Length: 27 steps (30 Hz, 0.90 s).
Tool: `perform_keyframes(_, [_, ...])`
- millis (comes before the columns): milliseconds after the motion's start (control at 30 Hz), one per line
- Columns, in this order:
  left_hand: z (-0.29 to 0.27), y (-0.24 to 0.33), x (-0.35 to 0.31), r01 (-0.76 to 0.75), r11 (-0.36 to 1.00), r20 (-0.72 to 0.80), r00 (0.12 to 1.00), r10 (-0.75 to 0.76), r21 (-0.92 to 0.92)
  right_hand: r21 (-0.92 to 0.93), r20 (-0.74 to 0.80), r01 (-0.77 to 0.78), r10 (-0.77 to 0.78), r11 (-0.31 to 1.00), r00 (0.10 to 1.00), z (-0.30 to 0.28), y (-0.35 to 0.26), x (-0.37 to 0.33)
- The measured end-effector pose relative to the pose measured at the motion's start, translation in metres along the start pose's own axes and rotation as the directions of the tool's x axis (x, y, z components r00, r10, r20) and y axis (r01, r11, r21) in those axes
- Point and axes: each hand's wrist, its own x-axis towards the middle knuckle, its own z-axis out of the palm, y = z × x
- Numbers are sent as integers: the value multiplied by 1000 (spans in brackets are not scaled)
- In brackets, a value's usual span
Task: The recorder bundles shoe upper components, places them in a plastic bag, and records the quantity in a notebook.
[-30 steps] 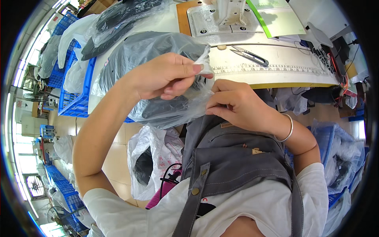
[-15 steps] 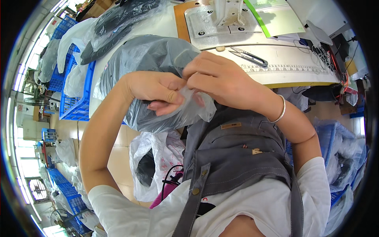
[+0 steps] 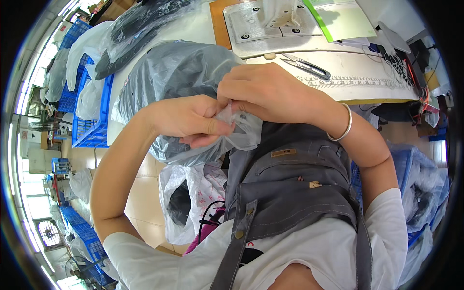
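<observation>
over white table (image 3: pixel 338 72), both hands pinch clear bag (image 3: pixel 183 82) opening.

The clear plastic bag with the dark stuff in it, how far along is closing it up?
Done: the clear plastic bag is already full of dark contents and rests against the table edge. In hand: the left hand and right hand both pinch the gathered bag mouth. Left: no knot or seal shows, so the mouth looks unclosed. The thread snips lie untouched on the table.
</observation>
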Motion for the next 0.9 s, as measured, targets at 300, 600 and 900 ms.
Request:
perform_keyframes(300, [88, -11, 28, 633, 510, -809, 390, 440, 582, 105, 188, -411, 388, 905, 902, 2, -10, 1])
perform_keyframes(600, [93, -34, 52, 649, 471, -466, -198, 863, 598, 229, 186, -451, 416, 863, 890, 5, -3, 2])
perform_keyframes(900, [101, -32, 57, 425, 680, -676, -189, 713, 598, 164, 263, -461, 412, 872, 872, -1, -12, 2])
